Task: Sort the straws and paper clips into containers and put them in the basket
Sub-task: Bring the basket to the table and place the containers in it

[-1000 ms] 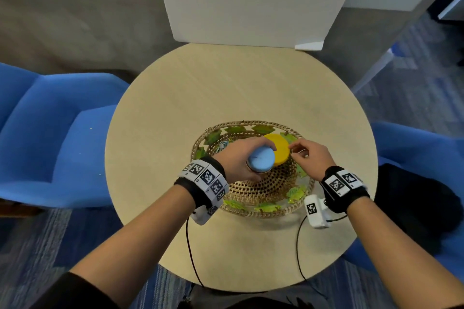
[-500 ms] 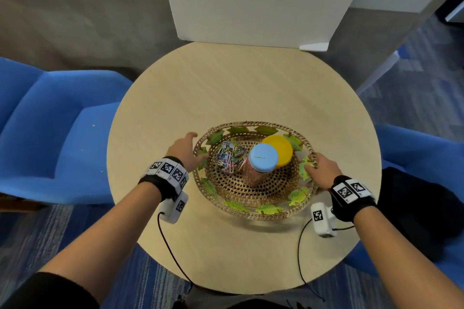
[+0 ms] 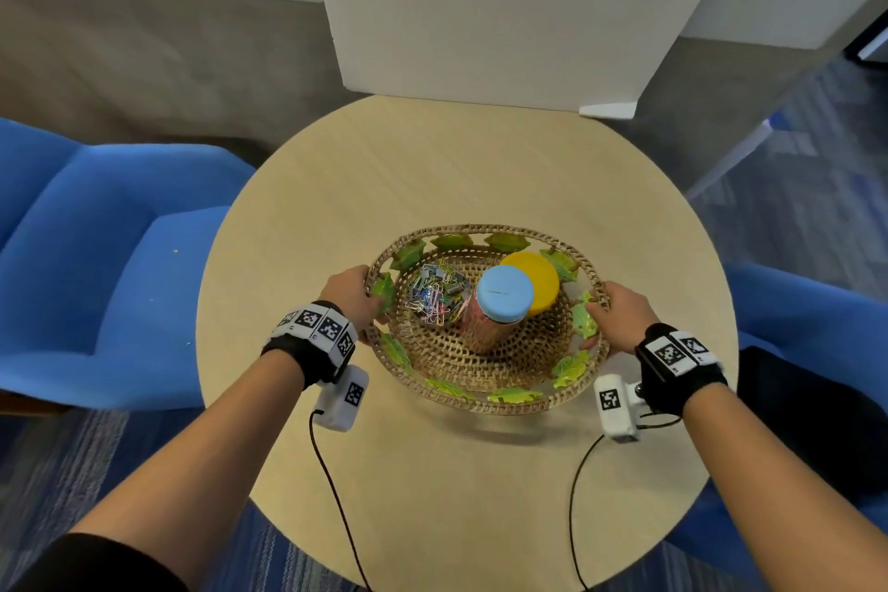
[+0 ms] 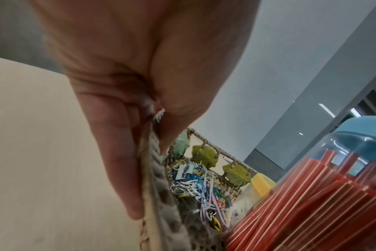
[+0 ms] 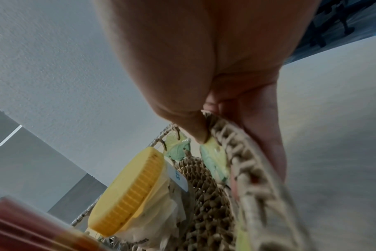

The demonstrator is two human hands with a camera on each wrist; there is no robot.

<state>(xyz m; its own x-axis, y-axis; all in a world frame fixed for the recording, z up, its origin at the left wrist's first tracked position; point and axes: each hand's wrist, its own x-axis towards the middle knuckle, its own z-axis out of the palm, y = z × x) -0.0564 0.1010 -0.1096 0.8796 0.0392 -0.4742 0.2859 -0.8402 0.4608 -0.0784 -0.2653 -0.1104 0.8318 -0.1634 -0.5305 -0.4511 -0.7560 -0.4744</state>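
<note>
A woven basket (image 3: pixel 480 405) with green leaf trim sits on the round table (image 3: pixel 432 168). Inside it stands a clear jar of red straws with a blue lid (image 3: pixel 504 296), a yellow-lidded jar (image 3: pixel 540 272) behind it, and a clear container of coloured paper clips (image 3: pixel 435 296) to the left. My left hand (image 3: pixel 366 298) grips the basket's left rim. My right hand (image 3: pixel 600 313) grips the right rim. In the left wrist view my left hand (image 4: pixel 149 152) pinches the rim (image 4: pixel 155 212), thumb inside, beside the paper clips (image 4: pixel 201 183) and the straw jar (image 4: pixel 311 195). In the right wrist view my thumb lies inside the rim (image 5: pixel 247 161), near the yellow-lidded jar (image 5: pixel 129 191).
Blue chairs (image 3: pixel 96 264) stand to the left and right (image 3: pixel 807 327) of the table. A white panel (image 3: pixel 480 14) rises at the table's far edge. Cables hang from both wrist cameras over the near edge. The basket casts a shadow on the table in front of it.
One second ago my left hand held the blue-lidded jar in the basket and my right hand was at the yellow lid. Both hands let go, moved outward and now hold the basket's rims.
</note>
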